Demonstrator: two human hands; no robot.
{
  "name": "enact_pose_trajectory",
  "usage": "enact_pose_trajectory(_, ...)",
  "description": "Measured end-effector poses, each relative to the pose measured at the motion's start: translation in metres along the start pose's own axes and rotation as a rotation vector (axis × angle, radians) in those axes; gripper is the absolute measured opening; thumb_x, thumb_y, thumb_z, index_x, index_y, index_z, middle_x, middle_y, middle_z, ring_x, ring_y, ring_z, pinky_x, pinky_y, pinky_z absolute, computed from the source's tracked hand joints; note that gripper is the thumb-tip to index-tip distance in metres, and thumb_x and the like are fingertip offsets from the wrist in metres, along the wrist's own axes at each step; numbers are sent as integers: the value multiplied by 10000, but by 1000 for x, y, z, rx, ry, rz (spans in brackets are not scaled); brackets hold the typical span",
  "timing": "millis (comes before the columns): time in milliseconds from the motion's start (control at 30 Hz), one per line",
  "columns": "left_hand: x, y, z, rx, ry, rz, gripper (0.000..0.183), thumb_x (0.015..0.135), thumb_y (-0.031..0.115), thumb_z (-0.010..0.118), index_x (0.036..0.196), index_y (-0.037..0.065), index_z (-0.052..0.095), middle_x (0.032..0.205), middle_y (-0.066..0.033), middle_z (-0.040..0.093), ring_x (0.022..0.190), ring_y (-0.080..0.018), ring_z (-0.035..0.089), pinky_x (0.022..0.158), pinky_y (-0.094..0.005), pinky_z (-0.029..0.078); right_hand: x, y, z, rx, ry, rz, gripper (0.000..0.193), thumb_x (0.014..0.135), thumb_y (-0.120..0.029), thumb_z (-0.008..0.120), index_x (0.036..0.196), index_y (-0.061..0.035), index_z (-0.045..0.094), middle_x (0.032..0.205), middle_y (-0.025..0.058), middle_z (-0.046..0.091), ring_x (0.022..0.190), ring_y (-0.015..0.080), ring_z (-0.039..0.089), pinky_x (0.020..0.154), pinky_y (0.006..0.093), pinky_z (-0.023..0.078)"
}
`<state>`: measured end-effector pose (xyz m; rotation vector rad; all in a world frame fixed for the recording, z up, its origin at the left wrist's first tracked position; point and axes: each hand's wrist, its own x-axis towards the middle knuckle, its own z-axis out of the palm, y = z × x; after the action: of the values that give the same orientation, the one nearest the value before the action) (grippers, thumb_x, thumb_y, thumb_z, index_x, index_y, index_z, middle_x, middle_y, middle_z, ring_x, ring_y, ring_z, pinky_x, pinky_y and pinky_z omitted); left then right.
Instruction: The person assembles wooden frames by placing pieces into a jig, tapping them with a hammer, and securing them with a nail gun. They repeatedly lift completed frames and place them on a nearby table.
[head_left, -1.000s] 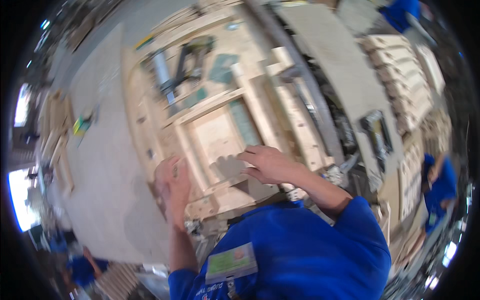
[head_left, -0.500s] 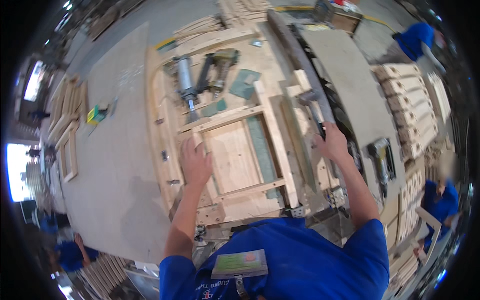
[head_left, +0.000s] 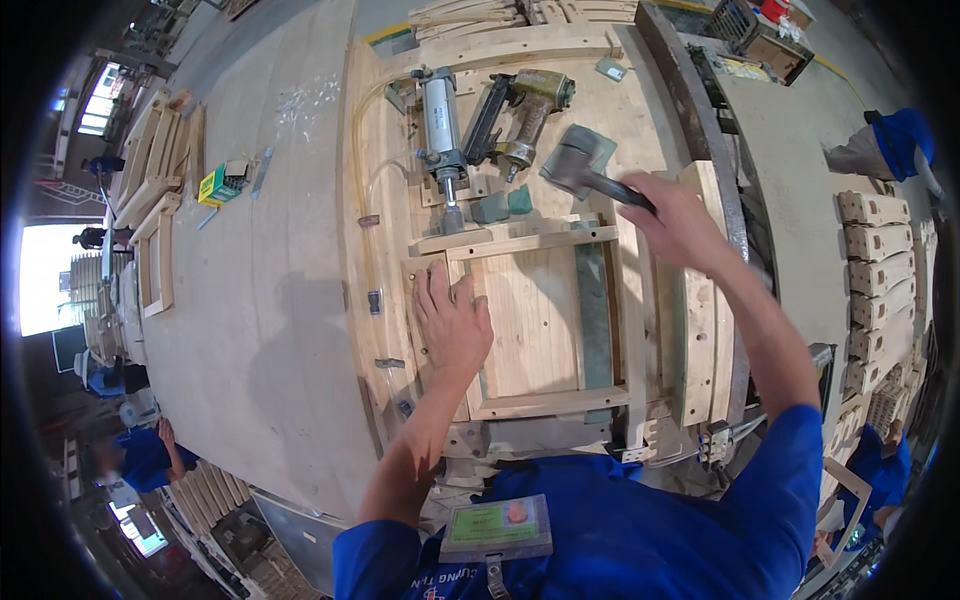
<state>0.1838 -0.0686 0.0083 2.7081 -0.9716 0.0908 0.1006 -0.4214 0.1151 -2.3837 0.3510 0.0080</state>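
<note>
My right hand (head_left: 680, 225) grips the dark handle of a mallet (head_left: 572, 164), its grey head raised to the left over a green pad. My left hand (head_left: 455, 325) lies with fingers spread on the left side of a pale wooden frame (head_left: 548, 403), pressing on its upper left corner. The frame is rectangular, with dark holes in its rails. Just beyond it, a pneumatic cylinder (head_left: 440, 125) points toward the frame. To the right of that cylinder lies a nail gun (head_left: 535, 112) with a dark magazine.
A clear air hose (head_left: 364, 180) runs along the left of the jig. Thick wooden bars (head_left: 700, 340) stand at its right, beside a dark metal rail (head_left: 690, 90). A green-yellow box (head_left: 222, 183) sits on the left board. Stacked wooden parts (head_left: 877, 285) and co-workers are farther right.
My right hand has lifted the mallet from the right-hand rail and swung it left over the jig. My left hand stays on the frame's left side. The whole view has shifted.
</note>
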Motion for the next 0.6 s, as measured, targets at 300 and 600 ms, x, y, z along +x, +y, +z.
enact_pose_trajectory(300, 5, -2, 2, -104, -24, -32, 202, 946, 141, 737, 1093, 42, 640, 1630, -270, 382, 1533, -558, 306, 1258, -660, 283, 104, -22, 116, -469, -497, -139, 381, 1027, -176, 638, 1403, -123, 672, 1171, 171, 757, 1045, 404, 746, 897, 523, 596)
enact_pose_trajectory(600, 8, -2, 4, -92, -20, -14, 214, 961, 95, 722, 1128, 35, 604, 1617, -313, 372, 1532, -567, 303, 1246, -666, 273, 121, -9, 70, -269, -188, -25, 334, 1027, -146, 609, 1336, -38, 676, 1082, 244, 757, 1117, 408, 730, 935, 547, 586)
